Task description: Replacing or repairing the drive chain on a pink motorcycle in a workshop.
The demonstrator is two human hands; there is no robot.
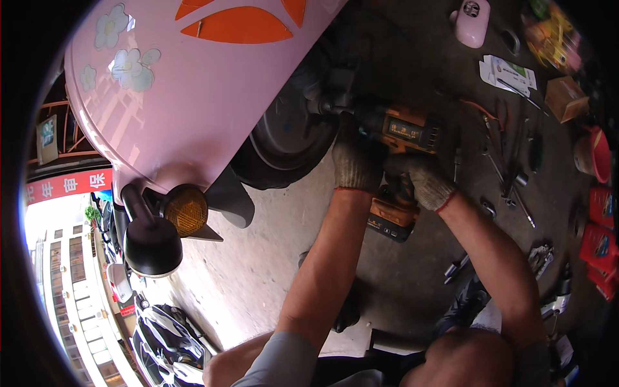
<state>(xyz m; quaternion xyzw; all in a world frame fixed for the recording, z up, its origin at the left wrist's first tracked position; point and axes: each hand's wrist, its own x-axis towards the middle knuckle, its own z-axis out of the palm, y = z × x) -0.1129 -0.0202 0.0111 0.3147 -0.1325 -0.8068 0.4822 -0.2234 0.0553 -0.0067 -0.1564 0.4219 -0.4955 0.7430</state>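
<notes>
A cordless impact wrench [407,129], orange and black, lies level with its nose pointing left at the hub area of a dark wheel [290,132]. My right hand [422,177], in a grey knit glove with a red cuff edge, is closed around its handle. Below that hand the orange and black battery [392,216] shows. My left hand [356,158], gloved alike, grips the front of the wrench close to the wheel. Its fingertips are partly hidden in shadow, and so is the point where the wrench meets the wheel.
Above the wheel leans a pink scooter body [193,97] with a black-stemmed amber light [186,210]. Wrenches and rods [500,161] lie on the floor at right, near a cardboard box [566,99], red containers [599,248] and a pink device [472,24]. A parked scooter [169,342] stands lower left.
</notes>
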